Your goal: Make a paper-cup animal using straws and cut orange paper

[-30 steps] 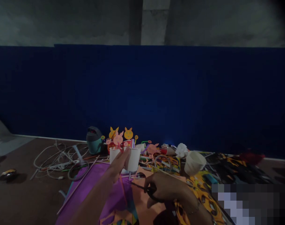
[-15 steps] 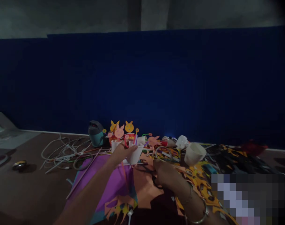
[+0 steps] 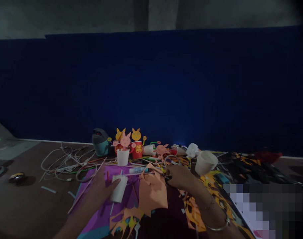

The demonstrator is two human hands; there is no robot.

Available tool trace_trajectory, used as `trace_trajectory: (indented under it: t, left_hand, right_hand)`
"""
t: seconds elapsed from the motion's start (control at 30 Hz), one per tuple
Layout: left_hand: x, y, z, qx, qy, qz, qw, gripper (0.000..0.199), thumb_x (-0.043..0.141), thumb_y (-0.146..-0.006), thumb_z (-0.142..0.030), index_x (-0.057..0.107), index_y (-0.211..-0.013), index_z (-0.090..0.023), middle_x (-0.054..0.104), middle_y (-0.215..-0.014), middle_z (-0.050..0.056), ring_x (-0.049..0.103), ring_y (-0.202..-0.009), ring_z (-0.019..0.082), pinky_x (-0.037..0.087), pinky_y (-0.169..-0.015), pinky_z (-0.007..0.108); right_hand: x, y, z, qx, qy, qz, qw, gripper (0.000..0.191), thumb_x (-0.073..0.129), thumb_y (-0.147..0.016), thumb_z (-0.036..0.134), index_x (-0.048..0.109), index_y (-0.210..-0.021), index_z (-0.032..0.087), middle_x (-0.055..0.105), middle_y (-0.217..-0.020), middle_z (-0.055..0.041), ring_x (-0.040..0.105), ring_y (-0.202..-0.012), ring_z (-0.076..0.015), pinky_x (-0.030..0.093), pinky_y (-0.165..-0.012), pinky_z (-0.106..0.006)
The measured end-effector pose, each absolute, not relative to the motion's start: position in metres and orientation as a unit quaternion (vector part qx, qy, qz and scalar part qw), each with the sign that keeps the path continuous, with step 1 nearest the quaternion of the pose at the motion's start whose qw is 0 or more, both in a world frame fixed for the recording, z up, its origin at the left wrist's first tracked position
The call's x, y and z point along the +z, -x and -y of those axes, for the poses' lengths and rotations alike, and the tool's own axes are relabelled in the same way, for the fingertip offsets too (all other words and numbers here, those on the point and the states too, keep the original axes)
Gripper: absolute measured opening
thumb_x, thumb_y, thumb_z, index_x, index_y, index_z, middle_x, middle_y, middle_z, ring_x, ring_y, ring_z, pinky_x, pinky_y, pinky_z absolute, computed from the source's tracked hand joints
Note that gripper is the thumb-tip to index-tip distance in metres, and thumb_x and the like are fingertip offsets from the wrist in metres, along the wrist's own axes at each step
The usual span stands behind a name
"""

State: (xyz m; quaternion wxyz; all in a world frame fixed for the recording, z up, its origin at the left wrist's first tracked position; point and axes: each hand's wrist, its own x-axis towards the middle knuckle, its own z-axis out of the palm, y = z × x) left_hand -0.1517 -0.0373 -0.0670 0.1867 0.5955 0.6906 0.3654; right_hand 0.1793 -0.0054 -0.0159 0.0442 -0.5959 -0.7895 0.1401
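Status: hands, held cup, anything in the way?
Left hand on white cup, slightly tilted. Right hand on scissors. Orange paper between hands; scraps on near side may get in the way.

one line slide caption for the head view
Left hand holds a white cup over purple paper, right hand holds scissors; cups with paper animal faces stand beyond.

White cup [image 3: 119, 192] partly behind left hand [image 3: 104, 186], 2 forearms [image 3: 79, 212] cut off

Dim overall; the blue partition [image 3: 151, 93] darkens toward both sides; blocky pixels mask the lower right corner.
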Motion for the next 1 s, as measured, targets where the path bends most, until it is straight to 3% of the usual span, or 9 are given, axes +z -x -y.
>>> trace_trajectory:
  t: [0.07, 0.13, 0.2, 0.33, 0.4, 0.6, 0.73, 0.9, 1.0]
  left_hand:
    - [-0.066, 0.136, 0.045, 0.364, -0.657, -0.660, 0.021, 0.054, 0.058, -0.080, -0.040, 0.045, -0.128, -0.018, 0.056, -0.126, 0.012, 0.041, -0.126, 0.035, 0.026, -0.106, 0.054]
    - [-0.065, 0.110, 0.056, 0.344, -0.764, -0.544, -0.040, 0.042, 0.052, -0.085, -0.029, 0.048, -0.126, -0.020, 0.057, -0.127, 0.011, 0.045, -0.124, 0.030, 0.032, -0.105, 0.047]
    - [-0.067, 0.082, 0.067, 0.235, -0.879, -0.415, 0.000, 0.037, 0.055, -0.084, -0.027, 0.053, -0.121, -0.026, 0.060, -0.125, 0.006, 0.050, -0.119, 0.026, 0.038, -0.100, 0.043]
    - [-0.085, 0.041, 0.079, 0.102, -0.924, -0.366, 0.050, 0.070, 0.067, -0.075, -0.046, 0.043, -0.134, -0.017, 0.048, -0.139, 0.015, 0.041, -0.128, 0.032, 0.035, -0.103, 0.047]
    - [-0.099, 0.033, 0.079, 0.089, -0.923, -0.371, 0.042, 0.060, 0.064, -0.077, -0.049, 0.051, -0.126, -0.017, 0.051, -0.136, 0.016, 0.043, -0.126, 0.033, 0.031, -0.105, 0.051]
    - [-0.142, 0.032, 0.077, 0.173, -0.939, -0.290, -0.068, 0.041, 0.065, -0.076, -0.053, 0.062, -0.099, -0.018, 0.068, -0.103, 0.007, 0.057, -0.102, 0.026, 0.037, -0.096, 0.042]
    - [-0.160, 0.026, 0.077, 0.241, -0.936, -0.232, -0.111, 0.015, 0.064, -0.083, -0.037, 0.061, -0.082, -0.023, 0.067, -0.077, -0.002, 0.059, -0.078, 0.016, 0.039, -0.090, 0.032]
    - [-0.165, 0.023, 0.075, 0.306, -0.914, -0.234, -0.125, 0.016, 0.058, -0.087, -0.038, 0.061, -0.081, -0.024, 0.067, -0.088, 0.000, 0.057, -0.087, 0.018, 0.039, -0.089, 0.032]
    - [-0.166, 0.024, 0.072, 0.295, -0.919, -0.221, -0.141, 0.017, 0.057, -0.088, -0.039, 0.062, -0.080, -0.024, 0.066, -0.084, 0.000, 0.056, -0.089, 0.018, 0.038, -0.092, 0.034]
  right_hand:
    - [-0.017, -0.178, 0.004, 0.103, 0.628, 0.770, 0.049, 0.025, 0.056, -0.067, 0.014, 0.064, -0.091, 0.017, 0.069, -0.087, -0.0103, 0.064, -0.081, -0.0261, 0.035, -0.060, -0.029]
    - [-0.021, -0.174, 0.002, 0.094, 0.639, 0.761, 0.052, 0.031, 0.056, -0.067, 0.011, 0.062, -0.097, 0.014, 0.070, -0.088, -0.0125, 0.065, -0.083, -0.0275, 0.037, -0.062, -0.030]
    - [-0.026, -0.170, -0.001, 0.088, 0.646, 0.757, 0.057, 0.036, 0.056, -0.066, 0.011, 0.061, -0.102, 0.013, 0.070, -0.093, -0.0140, 0.065, -0.087, -0.0284, 0.039, -0.065, -0.030]
    - [-0.034, -0.166, -0.006, 0.078, 0.667, 0.738, 0.073, 0.035, 0.057, -0.068, 0.014, 0.060, -0.103, 0.012, 0.070, -0.096, -0.0165, 0.066, -0.090, -0.0313, 0.041, -0.066, -0.032]
    - [-0.037, -0.166, -0.010, 0.077, 0.675, 0.728, 0.085, 0.032, 0.056, -0.070, 0.014, 0.061, -0.101, 0.013, 0.070, -0.093, -0.0156, 0.066, -0.088, -0.0309, 0.041, -0.065, -0.032]
    - [-0.039, -0.174, -0.022, 0.114, 0.666, 0.726, 0.130, 0.016, 0.062, -0.067, 0.016, 0.065, -0.083, 0.017, 0.071, -0.084, -0.0087, 0.065, -0.083, -0.0244, 0.040, -0.064, -0.028]
    - [-0.032, -0.186, -0.030, 0.153, 0.646, 0.727, 0.177, 0.011, 0.067, -0.069, 0.024, 0.067, -0.079, 0.019, 0.071, -0.084, -0.0049, 0.065, -0.080, -0.0208, 0.042, -0.065, -0.026]
    - [-0.033, -0.188, -0.033, 0.192, 0.626, 0.720, 0.230, 0.016, 0.066, -0.073, 0.028, 0.067, -0.084, 0.017, 0.071, -0.077, -0.0058, 0.064, -0.068, -0.0194, 0.045, -0.060, -0.026]
    - [-0.046, -0.173, -0.032, 0.223, 0.606, 0.724, 0.244, 0.017, 0.065, -0.073, 0.027, 0.068, -0.086, 0.017, 0.070, -0.072, -0.0041, 0.064, -0.062, -0.0175, 0.045, -0.055, -0.024]
